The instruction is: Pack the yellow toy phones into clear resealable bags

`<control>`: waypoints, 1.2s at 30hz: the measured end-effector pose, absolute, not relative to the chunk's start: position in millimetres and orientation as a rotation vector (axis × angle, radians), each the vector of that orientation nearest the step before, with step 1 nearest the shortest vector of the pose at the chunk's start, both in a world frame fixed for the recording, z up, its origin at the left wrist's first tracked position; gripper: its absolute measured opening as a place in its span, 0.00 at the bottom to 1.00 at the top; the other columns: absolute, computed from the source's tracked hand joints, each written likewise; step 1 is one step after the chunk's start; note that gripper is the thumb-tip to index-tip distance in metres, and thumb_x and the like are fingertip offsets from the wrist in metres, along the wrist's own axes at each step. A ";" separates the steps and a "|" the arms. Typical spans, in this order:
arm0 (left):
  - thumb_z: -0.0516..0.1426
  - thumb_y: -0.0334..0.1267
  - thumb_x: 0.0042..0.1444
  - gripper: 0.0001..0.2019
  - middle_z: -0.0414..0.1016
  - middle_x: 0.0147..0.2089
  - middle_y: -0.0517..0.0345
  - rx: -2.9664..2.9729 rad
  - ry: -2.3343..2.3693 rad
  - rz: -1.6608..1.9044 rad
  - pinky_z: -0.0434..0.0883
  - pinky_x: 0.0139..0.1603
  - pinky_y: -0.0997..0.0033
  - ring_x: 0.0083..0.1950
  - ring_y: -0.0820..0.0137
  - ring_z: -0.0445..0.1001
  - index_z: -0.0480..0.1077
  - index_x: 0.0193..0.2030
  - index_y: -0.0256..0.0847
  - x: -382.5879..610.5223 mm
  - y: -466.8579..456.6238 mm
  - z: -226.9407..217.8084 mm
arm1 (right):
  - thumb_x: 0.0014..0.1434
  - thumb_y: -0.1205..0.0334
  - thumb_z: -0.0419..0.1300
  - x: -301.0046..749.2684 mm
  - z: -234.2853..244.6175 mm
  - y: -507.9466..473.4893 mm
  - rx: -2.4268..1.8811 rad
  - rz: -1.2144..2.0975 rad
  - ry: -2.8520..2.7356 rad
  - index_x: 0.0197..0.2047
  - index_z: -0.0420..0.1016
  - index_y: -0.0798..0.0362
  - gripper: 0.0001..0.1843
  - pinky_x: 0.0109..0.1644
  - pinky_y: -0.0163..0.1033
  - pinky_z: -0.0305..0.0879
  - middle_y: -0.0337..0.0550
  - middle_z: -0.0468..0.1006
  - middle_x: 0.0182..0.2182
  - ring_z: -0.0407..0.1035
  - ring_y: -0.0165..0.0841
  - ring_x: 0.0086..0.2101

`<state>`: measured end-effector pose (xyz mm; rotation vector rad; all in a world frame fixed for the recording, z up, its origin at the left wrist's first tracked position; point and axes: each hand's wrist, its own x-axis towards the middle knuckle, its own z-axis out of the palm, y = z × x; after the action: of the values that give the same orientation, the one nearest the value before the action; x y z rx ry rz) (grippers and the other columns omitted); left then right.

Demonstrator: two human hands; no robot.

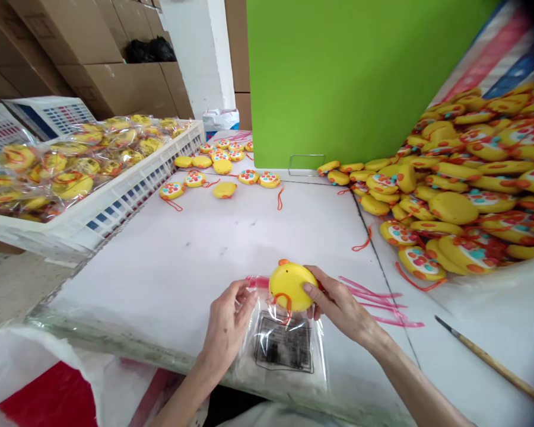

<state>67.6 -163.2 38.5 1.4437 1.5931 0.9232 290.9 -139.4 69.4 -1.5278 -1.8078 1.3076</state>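
My right hand (333, 299) grips a round yellow plastic toy (289, 283) with orange knobs, its plain side facing up and an orange cord loop (287, 305) dangling from it. Under the toy lies a clear plastic bag (289, 362) with a black printed label panel and a pink strip along its top edge. My left hand (232, 314) is at the top left corner of that bag, thumb and fingers pinched together at its edge. The toy hides part of the bag's upper edge.
A heap of yellow toys (454, 204) fills the right side. More toys (220, 155) lie at the back. A white crate (129, 187) of bagged toys stands left. A wooden-handled tool (489, 359) and pink strips (382, 302) lie at right. A green panel (338, 83) rises behind.
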 end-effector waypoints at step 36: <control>0.51 0.42 0.58 0.11 0.69 0.28 0.61 1.280 1.359 0.902 0.61 0.28 0.78 0.28 0.75 0.65 0.69 0.33 0.37 77.0 -145.2 27.7 | 0.67 0.51 0.42 284.7 77.4 -138.2 -1.541 1.158 -2.135 0.55 0.60 0.47 0.18 0.30 0.35 0.59 0.35 0.70 0.26 0.66 0.32 0.26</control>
<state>77.0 -145.2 27.7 1.2802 1.3594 0.9023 284.7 -138.2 77.4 -1.5408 -2.1352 1.1584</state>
